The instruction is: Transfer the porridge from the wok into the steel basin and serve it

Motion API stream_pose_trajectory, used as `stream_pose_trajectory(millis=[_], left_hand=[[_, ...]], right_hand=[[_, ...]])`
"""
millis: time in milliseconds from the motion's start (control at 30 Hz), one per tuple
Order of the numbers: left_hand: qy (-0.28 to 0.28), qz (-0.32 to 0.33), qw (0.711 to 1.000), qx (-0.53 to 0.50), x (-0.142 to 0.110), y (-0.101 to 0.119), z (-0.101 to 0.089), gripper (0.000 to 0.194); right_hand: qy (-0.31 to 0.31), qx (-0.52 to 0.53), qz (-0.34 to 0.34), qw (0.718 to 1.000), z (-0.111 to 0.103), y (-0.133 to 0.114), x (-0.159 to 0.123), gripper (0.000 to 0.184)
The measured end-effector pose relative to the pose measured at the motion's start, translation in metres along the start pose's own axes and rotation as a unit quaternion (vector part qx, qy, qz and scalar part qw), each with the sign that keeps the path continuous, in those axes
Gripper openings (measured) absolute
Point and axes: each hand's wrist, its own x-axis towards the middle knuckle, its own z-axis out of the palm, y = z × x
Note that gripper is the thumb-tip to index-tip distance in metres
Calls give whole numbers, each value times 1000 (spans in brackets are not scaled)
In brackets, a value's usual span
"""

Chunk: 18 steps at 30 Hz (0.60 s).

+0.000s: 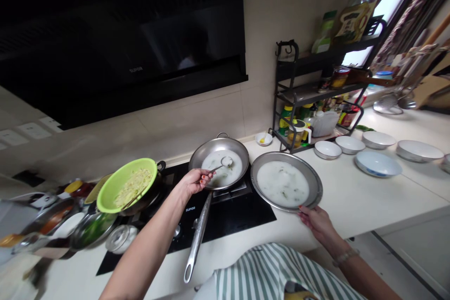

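Note:
My left hand [198,180] is closed on the handle of a metal spoon [227,162]. The spoon's bowl is over the white, milky liquid in the steel frying pan [204,149], with some of the whitish stuff in it. The pan sits on the black gas stove [225,225], its long handle pointing toward me. My right hand [316,223] grips the near right rim of a wide metal bowl [315,190], thumb on the edge. White liquid with green bits fills much of this bowl, which is just right of the pan and tilted slightly.
At left, a lime-green colander [105,193] with shredded pale food and chopsticks rests over a dark pot. A glass jar [121,239] stands before it. Several white bowls [327,149] line the right counter. A black spice rack [298,93] stands behind; a range hood [140,42] hangs above.

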Motion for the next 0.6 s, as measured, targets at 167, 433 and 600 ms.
stream_pose_trajectory(millis=[167,433,600], left_hand=[[4,6,1000,8,-2,-1,2,23],[2,2,1000,4,-2,-1,3,23],[-2,-17,1000,-11,-2,-2,6,23]], right_hand=[[-1,4,-1,1000,0,1,0,28],[-1,5,7,1000,1,-2,-2,29],[-10,-5,-14,1000,-1,2,2,30]])
